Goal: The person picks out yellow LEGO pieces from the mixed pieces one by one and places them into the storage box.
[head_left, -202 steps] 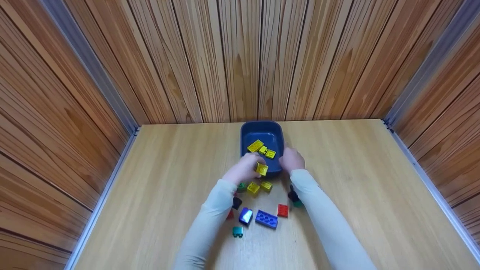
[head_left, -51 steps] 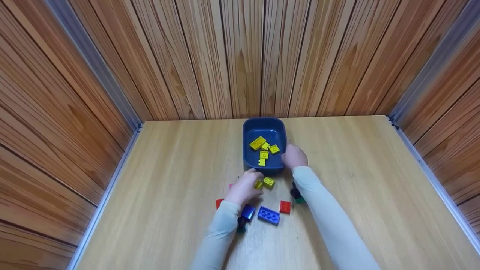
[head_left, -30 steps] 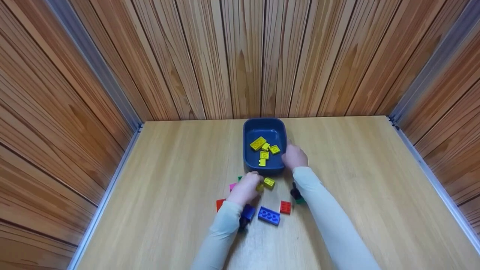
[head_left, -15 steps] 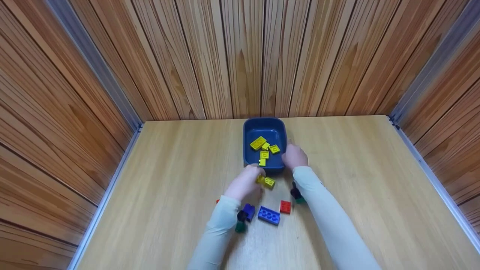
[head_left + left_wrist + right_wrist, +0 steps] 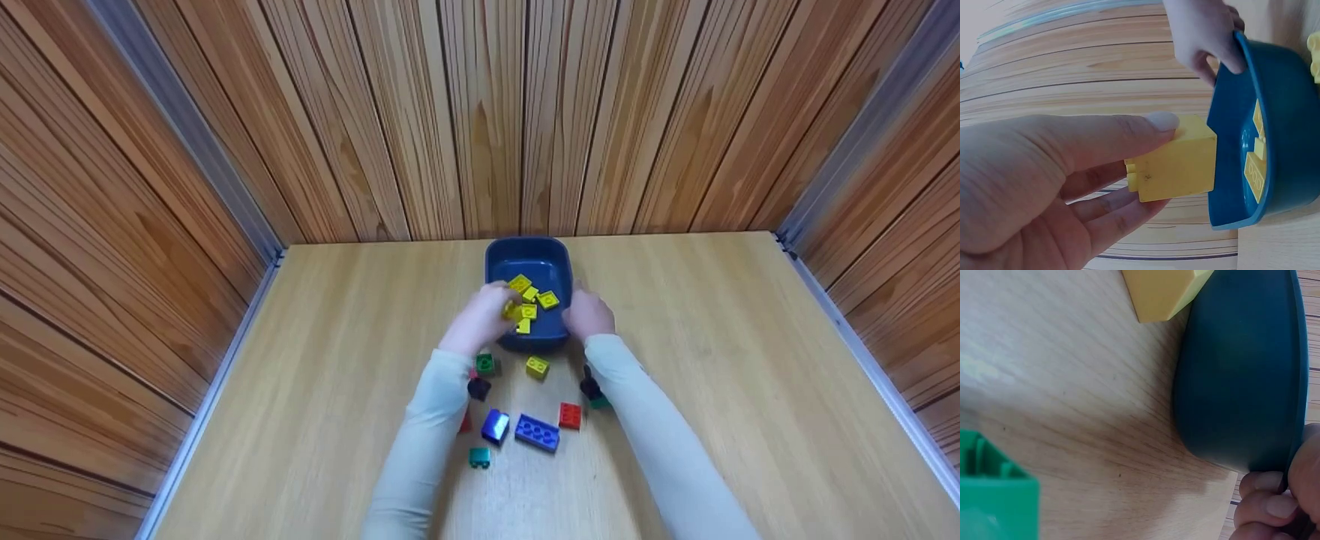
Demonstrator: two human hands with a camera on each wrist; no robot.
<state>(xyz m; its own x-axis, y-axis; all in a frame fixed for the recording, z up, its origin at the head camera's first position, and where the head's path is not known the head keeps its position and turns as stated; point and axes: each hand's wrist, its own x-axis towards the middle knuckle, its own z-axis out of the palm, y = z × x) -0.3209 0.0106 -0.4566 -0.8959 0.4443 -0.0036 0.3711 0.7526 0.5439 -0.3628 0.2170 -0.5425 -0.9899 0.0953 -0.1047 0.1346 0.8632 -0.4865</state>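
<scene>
My left hand (image 5: 478, 321) pinches a yellow toy brick (image 5: 1176, 169) between thumb and fingers, with its studs towards the palm. Hand and brick are over the near left side of a dark blue bin (image 5: 529, 259). Several yellow bricks (image 5: 548, 300) lie inside the bin. My right hand (image 5: 589, 315) grips the bin's right rim, thumb on one side and curled fingers on the other, as the right wrist view shows. One more yellow brick (image 5: 537, 367) sits on the table just in front of the bin.
Nearer on the table (image 5: 337, 337) lie a green brick (image 5: 485, 364), a black piece (image 5: 478, 388), blue bricks (image 5: 537, 433), a red brick (image 5: 570, 415) and a teal piece (image 5: 479, 457). My right sleeve partly covers a dark and green piece (image 5: 590, 386). Wood-panelled walls enclose the table.
My left hand has taken a yellow brick from the table in front of the bin and moved it up over the bin. A yellow brick held earlier now lies inside. My right hand stays on the rim.
</scene>
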